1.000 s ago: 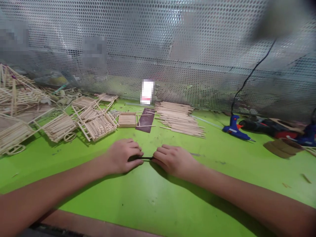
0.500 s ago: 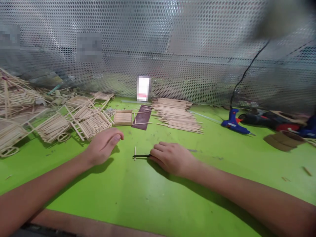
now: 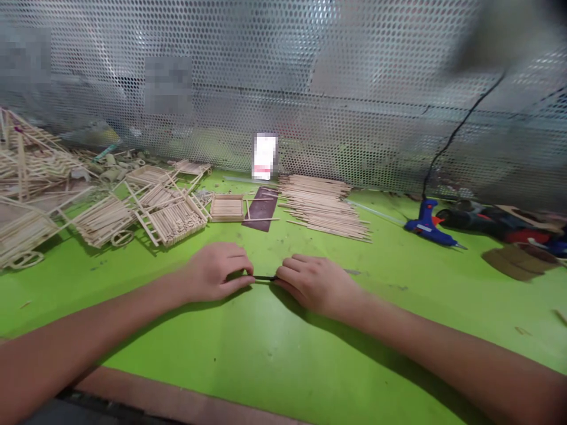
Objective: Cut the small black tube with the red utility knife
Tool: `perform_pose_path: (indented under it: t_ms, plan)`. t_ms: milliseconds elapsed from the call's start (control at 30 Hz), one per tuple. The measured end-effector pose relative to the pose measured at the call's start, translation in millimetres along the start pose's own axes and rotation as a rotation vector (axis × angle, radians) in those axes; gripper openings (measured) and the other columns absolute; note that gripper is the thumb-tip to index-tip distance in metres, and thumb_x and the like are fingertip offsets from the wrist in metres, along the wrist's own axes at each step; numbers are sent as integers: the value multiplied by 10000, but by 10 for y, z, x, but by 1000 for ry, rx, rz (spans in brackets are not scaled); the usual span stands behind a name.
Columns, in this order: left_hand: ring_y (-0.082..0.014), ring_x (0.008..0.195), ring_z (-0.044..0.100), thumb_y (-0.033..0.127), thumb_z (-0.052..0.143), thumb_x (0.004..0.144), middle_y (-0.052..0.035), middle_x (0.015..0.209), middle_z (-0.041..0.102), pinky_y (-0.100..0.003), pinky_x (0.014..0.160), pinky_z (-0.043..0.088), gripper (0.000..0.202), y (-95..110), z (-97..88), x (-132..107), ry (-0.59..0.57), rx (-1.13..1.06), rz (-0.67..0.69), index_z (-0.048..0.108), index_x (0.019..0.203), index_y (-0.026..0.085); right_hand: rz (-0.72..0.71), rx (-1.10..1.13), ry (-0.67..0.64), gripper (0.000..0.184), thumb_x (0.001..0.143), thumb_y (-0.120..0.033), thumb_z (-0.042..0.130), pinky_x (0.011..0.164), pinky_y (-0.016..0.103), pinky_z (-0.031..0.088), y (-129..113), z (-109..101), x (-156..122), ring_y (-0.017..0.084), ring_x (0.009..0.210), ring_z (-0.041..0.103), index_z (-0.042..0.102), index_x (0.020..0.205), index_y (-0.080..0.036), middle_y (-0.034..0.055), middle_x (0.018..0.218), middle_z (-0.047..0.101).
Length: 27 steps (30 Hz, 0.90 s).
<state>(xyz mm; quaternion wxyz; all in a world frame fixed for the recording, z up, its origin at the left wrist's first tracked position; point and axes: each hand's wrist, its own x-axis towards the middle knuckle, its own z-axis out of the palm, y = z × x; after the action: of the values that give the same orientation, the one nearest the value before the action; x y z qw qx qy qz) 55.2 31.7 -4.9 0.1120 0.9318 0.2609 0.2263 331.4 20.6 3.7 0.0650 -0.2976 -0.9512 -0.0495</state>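
Note:
My right hand (image 3: 312, 284) rests on the green tabletop (image 3: 266, 354), its fingers closed around a knife with a thin black blade (image 3: 264, 278) that points left. My left hand (image 3: 221, 273) has come up against the blade's tip, thumb and fingers pinched together there. The short wooden stick that lay under the tip is now covered by these fingertips. Only the middle of the blade shows between the two hands; the handle is hidden in the right fist.
Behind my hands lie a pile of thin wooden sticks (image 3: 325, 206), a dark brown sheet (image 3: 261, 219) and a small stick-built tray (image 3: 227, 208). Small stick-built carts (image 3: 172, 221) crowd the left. A blue glue gun (image 3: 432, 227) lies right, before a perforated metal screen (image 3: 283, 77).
My left hand has moved right and closed at the blade's tip, over the short stick. My right hand keeps its hold on the knife. The whole view has shifted slightly.

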Motion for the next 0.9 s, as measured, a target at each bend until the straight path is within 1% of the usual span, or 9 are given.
perform_pose_path:
  t_ms: [100, 167, 300, 367, 467, 567, 667, 767, 900]
  plan:
    - [-155, 696, 588, 330, 549, 1067, -35, 764, 680, -283, 654, 447, 305, 1, 59, 33, 0, 17, -23, 677, 854, 152, -14, 39, 17, 243, 1101, -276, 503, 622, 299, 360, 9, -13, -20, 162, 714, 542, 645, 933, -174, 22, 824, 640]
    - [-159, 694, 573, 305, 574, 1044, -32, 746, 661, -283, 646, 431, 282, -2, 91, 57, 6, 28, -45, 649, 817, 155, -21, 58, 35, 255, 1104, -263, 491, 617, 297, 359, 12, -19, -25, 157, 701, 536, 640, 919, -170, 20, 814, 635]
    - [-166, 694, 558, 250, 618, 999, -25, 733, 630, -287, 638, 414, 219, -14, 57, 35, -29, 41, -67, 619, 798, 163, -12, 57, 29, 273, 1110, -282, 489, 605, 291, 363, -24, -6, 52, 155, 688, 549, 643, 915, -168, 24, 814, 651]
    - [-164, 681, 550, 231, 610, 1001, -22, 722, 611, -286, 624, 406, 222, -28, -16, -44, -51, 53, -79, 606, 788, 166, -9, 34, 9, 244, 1101, -286, 516, 606, 292, 371, -80, 8, 162, 162, 702, 573, 657, 939, -171, 29, 837, 677]
    - [-158, 670, 549, 214, 588, 1018, -18, 720, 601, -285, 622, 403, 234, -59, -147, -227, -50, 68, -112, 603, 790, 164, -29, 4, -19, 179, 1084, -270, 559, 635, 294, 407, -194, 19, 375, 170, 743, 614, 684, 1000, -173, 39, 897, 717]
    - [-163, 691, 574, 261, 574, 1040, -18, 735, 623, -289, 648, 420, 257, -92, -236, -392, -46, 90, -175, 627, 807, 164, -47, 20, -34, 201, 1093, -273, 547, 659, 293, 433, -282, 14, 528, 167, 765, 630, 690, 1001, -166, 42, 915, 723]
    - [-169, 701, 594, 340, 537, 1068, -20, 746, 648, -297, 663, 440, 323, -128, -252, -455, -58, 98, -206, 651, 818, 170, -43, 19, -33, 220, 1102, -277, 527, 678, 294, 445, -316, 18, 563, 167, 772, 630, 688, 1011, -158, 51, 926, 721]
    - [-181, 733, 630, 424, 458, 1097, -36, 798, 691, -321, 698, 483, 396, -153, -238, -399, -66, 90, -186, 691, 897, 175, -40, 9, -34, 241, 1113, -292, 501, 701, 296, 456, -326, 25, 551, 177, 805, 636, 686, 1043, -154, 61, 950, 719]
    - [-209, 882, 696, 455, 329, 1125, -69, 979, 749, -366, 778, 547, 471, -112, -289, -157, 14, 48, -212, 718, 1110, 189, -22, 6, -47, 241, 1109, -301, 506, 717, 306, 483, -275, -51, 533, 184, 806, 639, 693, 1076, -152, 55, 955, 723]
